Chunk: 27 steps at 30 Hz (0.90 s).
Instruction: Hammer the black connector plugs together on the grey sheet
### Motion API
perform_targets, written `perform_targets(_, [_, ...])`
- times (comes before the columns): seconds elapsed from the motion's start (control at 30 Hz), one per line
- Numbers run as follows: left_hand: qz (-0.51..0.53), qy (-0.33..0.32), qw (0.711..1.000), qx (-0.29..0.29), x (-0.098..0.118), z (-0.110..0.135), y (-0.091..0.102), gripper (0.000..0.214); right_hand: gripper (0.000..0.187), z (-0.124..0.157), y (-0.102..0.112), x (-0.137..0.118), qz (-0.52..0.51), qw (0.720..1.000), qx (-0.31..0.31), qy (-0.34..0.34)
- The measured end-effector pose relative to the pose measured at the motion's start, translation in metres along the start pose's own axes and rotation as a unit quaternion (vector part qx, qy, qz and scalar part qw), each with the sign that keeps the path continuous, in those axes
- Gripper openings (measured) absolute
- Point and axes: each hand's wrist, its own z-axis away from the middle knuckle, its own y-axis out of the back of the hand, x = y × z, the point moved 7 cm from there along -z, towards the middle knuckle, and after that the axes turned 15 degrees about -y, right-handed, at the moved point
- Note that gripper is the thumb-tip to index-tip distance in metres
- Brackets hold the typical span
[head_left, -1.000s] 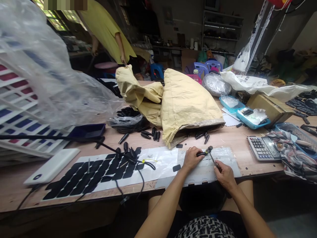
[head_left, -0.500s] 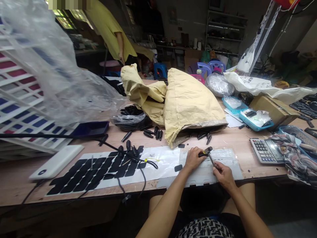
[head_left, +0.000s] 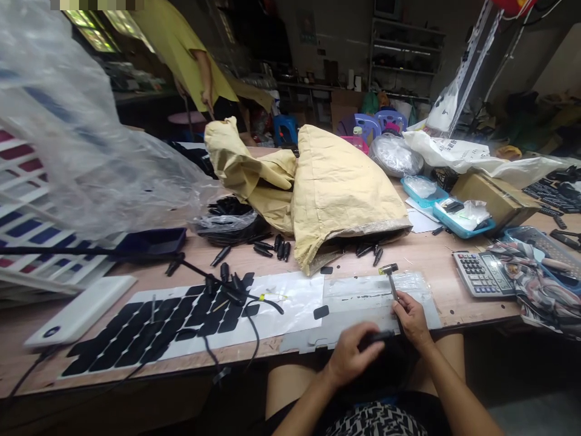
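Note:
My right hand (head_left: 411, 316) grips the handle of a small hammer (head_left: 392, 282) near the table's front edge. Its head, with a yellow tip on one side, is raised over the grey sheet (head_left: 354, 304). Just off the table edge, above my lap, my left hand (head_left: 354, 353) is curled around a dark, rounded black piece (head_left: 377, 337), partly hidden by the fingers. A flat black pad (head_left: 321, 312) lies at the left of the grey sheet. Several black tapered parts (head_left: 282, 248) lie before the yellow paper sack (head_left: 345, 188).
A white sheet of black pads (head_left: 131, 327) lies left, with black cables (head_left: 256, 339) across it. At right are a calculator (head_left: 481, 275), blue trays (head_left: 465, 224), a cardboard box (head_left: 499, 194) and patterned cloth (head_left: 529, 272). A person in yellow (head_left: 181, 54) stands behind the table.
My left hand has moved from the hammer head down toward my lap, the black piece in its fingers. The hammer stays in my right hand, more upright. The view has shifted slightly.

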Motion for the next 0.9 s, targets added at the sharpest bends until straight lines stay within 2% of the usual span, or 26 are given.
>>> perform_targets(0.07, [0.004,0.009,0.998,-0.069,0.004,0.030,-0.030,0.019,0.041,0.001,-0.001,-0.001,0.009,1.000,0.002,-0.002])
perform_targets(0.1, [-0.002,0.039,0.995,-0.093,-0.003,0.043,-0.043,0.018,0.040,0.001,-0.001,-0.001,0.014,1.000,0.003,-0.003])
perform_targets(0.17, [-0.028,0.136,0.983,-0.121,-0.031,0.066,-0.062,0.021,0.040,0.001,-0.002,-0.002,0.020,1.000,0.003,-0.005])
perform_targets(0.27, [-0.068,0.251,0.954,-0.152,-0.079,0.087,-0.073,0.033,0.040,0.002,-0.002,-0.002,0.025,1.000,-0.001,-0.005])
perform_targets(0.37, [-0.078,0.285,0.931,-0.212,-0.101,0.094,-0.077,0.047,0.039,0.002,-0.002,-0.002,0.028,1.000,-0.004,-0.001])
perform_targets(0.43, [-0.084,0.276,0.921,-0.262,-0.095,0.092,-0.076,0.054,0.037,0.002,-0.002,-0.001,0.028,1.000,-0.003,0.002])
perform_targets(0.5, [-0.090,0.234,0.916,-0.314,-0.074,0.083,-0.074,0.057,0.037,0.003,-0.002,-0.001,0.022,1.000,0.000,0.006])
perform_targets(0.57, [-0.064,0.177,0.916,-0.355,-0.044,0.067,-0.069,0.047,0.037,0.003,-0.001,0.000,0.009,1.000,0.008,0.009])
perform_targets(0.63, [0.018,0.145,0.918,-0.368,-0.017,0.044,-0.059,0.035,0.039,0.003,0.000,0.000,-0.010,1.000,0.023,0.010])
perform_targets(0.7, [0.116,0.148,0.922,-0.338,-0.005,0.012,-0.043,0.033,0.040,0.003,0.002,0.002,-0.036,0.998,0.048,0.010])
perform_targets(0.77, [0.145,0.156,0.943,-0.254,-0.012,-0.031,-0.022,0.034,0.041,0.003,0.005,0.004,-0.062,0.995,0.078,0.008])
perform_targets(0.83, [0.054,0.142,0.982,-0.114,-0.033,-0.077,0.005,0.031,0.040,0.004,0.008,0.006,-0.078,0.992,0.103,0.008])
perform_targets(0.87, [-0.024,0.131,0.990,-0.035,-0.043,-0.098,0.019,0.026,0.040,0.003,0.008,0.006,-0.080,0.991,0.109,0.008])
perform_targets(0.9, [-0.102,0.127,0.986,0.024,-0.053,-0.116,0.028,0.022,0.040,0.003,0.009,0.007,-0.080,0.990,0.113,0.009])
